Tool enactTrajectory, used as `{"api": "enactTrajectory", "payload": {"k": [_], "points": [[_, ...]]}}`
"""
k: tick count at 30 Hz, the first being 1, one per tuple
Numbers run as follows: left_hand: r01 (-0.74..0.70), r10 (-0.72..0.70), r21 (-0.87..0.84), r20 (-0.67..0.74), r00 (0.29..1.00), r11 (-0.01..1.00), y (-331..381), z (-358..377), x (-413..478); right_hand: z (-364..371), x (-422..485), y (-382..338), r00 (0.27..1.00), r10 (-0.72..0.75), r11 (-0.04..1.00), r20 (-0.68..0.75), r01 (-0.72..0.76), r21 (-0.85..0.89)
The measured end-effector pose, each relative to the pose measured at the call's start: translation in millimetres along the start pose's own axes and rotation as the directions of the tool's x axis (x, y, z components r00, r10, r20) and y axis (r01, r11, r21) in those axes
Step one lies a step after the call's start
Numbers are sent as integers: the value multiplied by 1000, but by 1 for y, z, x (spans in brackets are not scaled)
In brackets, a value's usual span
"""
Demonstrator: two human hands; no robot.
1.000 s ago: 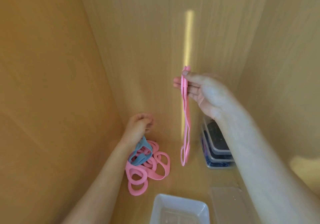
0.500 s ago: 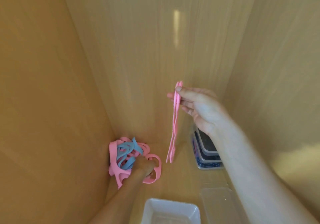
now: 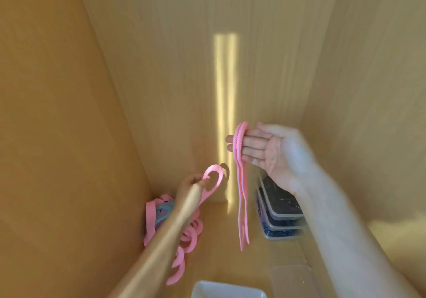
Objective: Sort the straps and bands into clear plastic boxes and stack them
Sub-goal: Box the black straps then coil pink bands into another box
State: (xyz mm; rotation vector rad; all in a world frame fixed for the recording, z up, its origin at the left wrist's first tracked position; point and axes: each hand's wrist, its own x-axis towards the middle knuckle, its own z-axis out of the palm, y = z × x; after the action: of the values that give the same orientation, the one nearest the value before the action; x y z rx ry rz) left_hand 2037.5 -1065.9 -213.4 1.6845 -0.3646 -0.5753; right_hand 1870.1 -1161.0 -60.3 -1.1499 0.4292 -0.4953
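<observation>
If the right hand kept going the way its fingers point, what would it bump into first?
Probably the wooden side wall. The right hand, pink straps draped over its fingers, points left, above the left hand; depth is unclear.

Enclosure of light wood-grain panels: back panel, left panel, right panel, floor. Narrow vertical light streak on back panel, reaching the floor.

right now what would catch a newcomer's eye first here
Pink straps dangle from the flat fingers of the right hand, mid-frame. Lower left, the left hand lifts another pink strap from the pink and blue pile in the corner. Stacked clear boxes with dark contents stand at right.
</observation>
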Motion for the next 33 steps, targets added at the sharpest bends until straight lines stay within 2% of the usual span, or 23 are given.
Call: {"api": "enactTrajectory", "payload": {"k": [2, 4, 9, 13, 19, 26, 30, 33], "points": [[-121, 121, -81, -1, 993, 989, 19, -7, -1, 0, 2, 2, 1000, 20, 1000, -8, -20, -17], [-180, 186, -147, 24, 982, 973, 37, -13, -5, 1, 4, 5, 999, 46, 998, -25, -47, -31], [-396, 411, -143, 100, 906, 907, 76, -21, -23, 12, 11, 12, 992, 111, 993, -61, -107, 57], [-502, 514, -111, 159, 843, 857, 88, -18, -34, 18, 14, 6, 990, 110, 985, -90, -96, 145], [-567, 572, -79, 169, 803, 820, 96, -18, -38, 19, 14, 0, 992, 115, 967, -43, -102, 235], [-477, 497, -143, 175, 850, 867, 82, -23, -29, 23, 12, -14, 994, 112, 964, -17, -105, 245], [-310, 297, -22, 360, 884, 951, 56, -25, -17, 25, 8, -24, 994, 110, 965, 16, -111, 237], [-231, 169, 62, 505, 846, 971, 34, -23, -18, 26, 3, -29, 994, 100, 967, 44, -107, 232]]}}
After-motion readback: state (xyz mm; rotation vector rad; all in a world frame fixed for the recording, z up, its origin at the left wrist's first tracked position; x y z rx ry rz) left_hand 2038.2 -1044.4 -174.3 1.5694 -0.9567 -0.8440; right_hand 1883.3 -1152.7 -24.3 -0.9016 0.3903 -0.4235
